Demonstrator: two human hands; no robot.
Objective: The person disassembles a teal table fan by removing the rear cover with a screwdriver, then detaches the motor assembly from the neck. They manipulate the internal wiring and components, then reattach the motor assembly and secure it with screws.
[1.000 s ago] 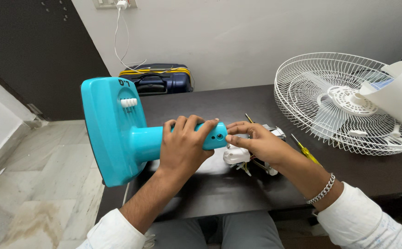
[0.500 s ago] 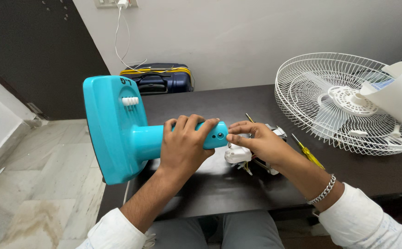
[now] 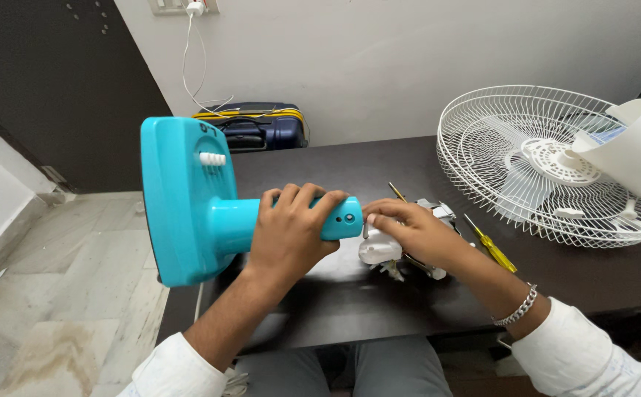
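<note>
A turquoise plastic fan stand with a flat square base and a round neck [image 3: 188,198] is held sideways above the dark wooden desk [image 3: 364,169], its base turned to the left and its neck pointing right. The left hand [image 3: 291,231] is wrapped firmly around the neck, fingers curled over the top. The right hand [image 3: 412,231] is closed narrowly, its fingertips pinched at the end of the neck, and it rests over a white and metal fan motor unit [image 3: 383,250] lying on the desk; whether anything small is pinched cannot be told. A yellow-handled screwdriver [image 3: 491,246] lies just beside the right wrist. A white wire fan guard [image 3: 497,147] lies well apart at the right, with a white plastic cover [image 3: 633,147] resting on it. A dark blue case with yellow trim [image 3: 258,125] stands on the floor behind the desk.
</note>
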